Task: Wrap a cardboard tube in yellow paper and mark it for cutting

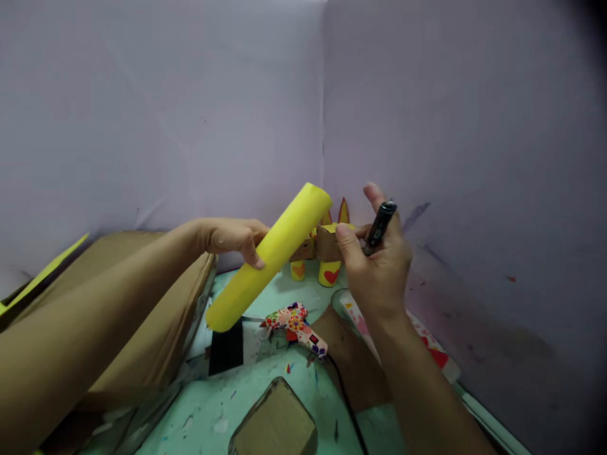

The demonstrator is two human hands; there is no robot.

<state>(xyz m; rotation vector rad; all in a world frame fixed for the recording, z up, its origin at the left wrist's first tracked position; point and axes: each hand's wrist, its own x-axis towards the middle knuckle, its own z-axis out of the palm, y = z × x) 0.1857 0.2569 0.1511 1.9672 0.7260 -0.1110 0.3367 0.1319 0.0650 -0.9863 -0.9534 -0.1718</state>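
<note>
Left hand (pixel 232 237) fingers pinching yellow paper roll (pixel 270 258), right hand (pixel 377 259) fingers gripping black marker (pixel 379 226), label unreadable

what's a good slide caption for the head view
Left hand holds a rolled yellow paper tube, right hand a black marker, above a patterned glue gun.

Craft corner: glue gun (pixel 296 327), paint-flecked table (pixel 265 385).
</note>
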